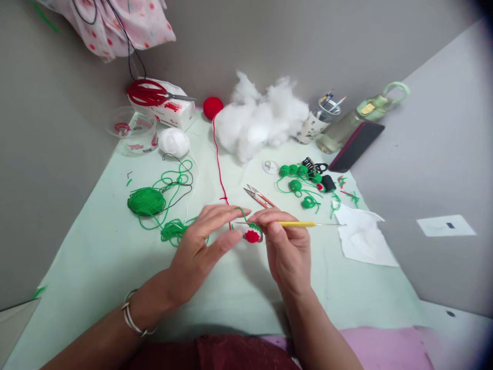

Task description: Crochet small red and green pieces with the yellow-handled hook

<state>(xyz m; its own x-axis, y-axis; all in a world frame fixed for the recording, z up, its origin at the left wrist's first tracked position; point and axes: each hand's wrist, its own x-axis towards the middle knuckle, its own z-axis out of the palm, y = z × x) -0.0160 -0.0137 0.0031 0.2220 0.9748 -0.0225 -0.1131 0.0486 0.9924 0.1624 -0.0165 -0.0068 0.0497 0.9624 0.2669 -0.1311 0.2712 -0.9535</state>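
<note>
In my right hand is a crochet hook with a yellow handle, pinched between thumb and fingers, its thin metal tip pointing left. A small round crocheted piece in red, white and green sits at my right fingertips, below the hook's shaft. My left hand is open beside it, thumb and fingers stretched out and apart. A short green strand rises by the left fingertips; whether it touches them I cannot tell. Just beyond my hands lie orange-handled thread snips, their blades apart.
Green yarn lies at left, near a white yarn ball. Behind are red scissors on a box, a red yarn ball and white stuffing. Green crocheted balls, a phone, a bottle and tissue are at right.
</note>
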